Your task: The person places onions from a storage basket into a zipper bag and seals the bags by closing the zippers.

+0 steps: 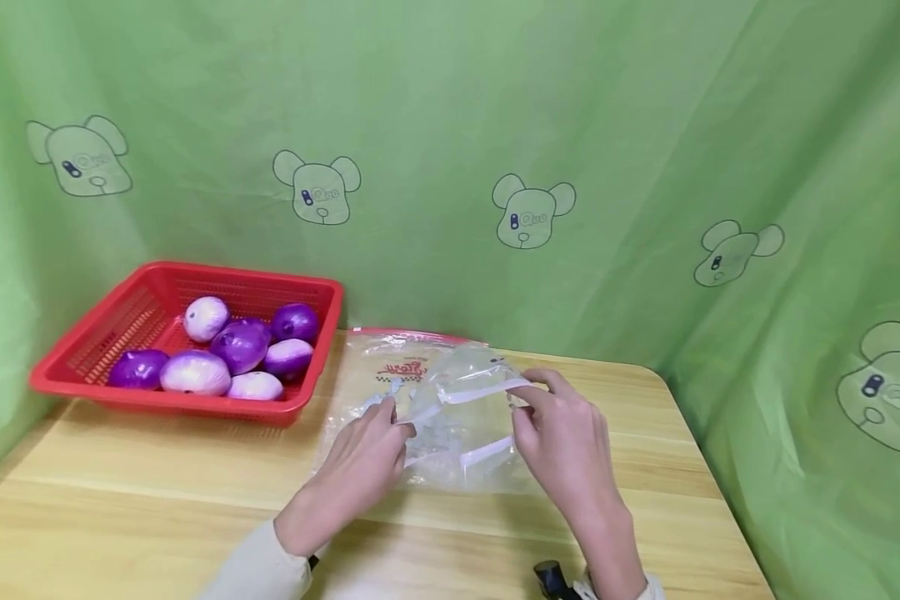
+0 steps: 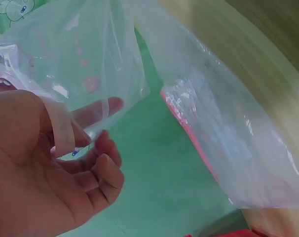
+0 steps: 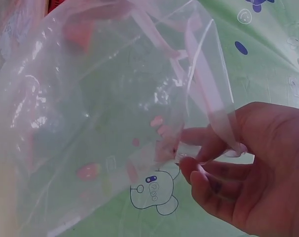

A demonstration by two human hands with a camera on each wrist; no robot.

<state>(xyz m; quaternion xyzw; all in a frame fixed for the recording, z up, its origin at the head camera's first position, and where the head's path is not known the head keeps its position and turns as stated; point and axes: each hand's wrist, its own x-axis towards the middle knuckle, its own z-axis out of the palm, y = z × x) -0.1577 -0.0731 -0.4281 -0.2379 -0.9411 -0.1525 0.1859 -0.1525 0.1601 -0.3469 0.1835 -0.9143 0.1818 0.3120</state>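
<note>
A clear plastic zip bag [image 1: 468,425] with pale strips along its mouth is held up between both hands above the table. My left hand [image 1: 367,450] grips its left edge; in the left wrist view a finger of this hand [image 2: 65,163] shows through the film. At the opposite edge, my right hand [image 1: 570,442] pinches the bag by its mouth, and in the right wrist view the bag [image 3: 105,113] spreads out from the fingers. The mouth strips stand apart between the hands. Beneath lies a flat printed zip bag [image 1: 367,354] with a red top edge.
A red plastic basket [image 1: 187,408] stands at the back left, holding several purple and white onions [image 1: 240,343]. The wooden table [image 1: 157,508] meets a green curtain [image 1: 435,100] printed with bear heads at the back and sides.
</note>
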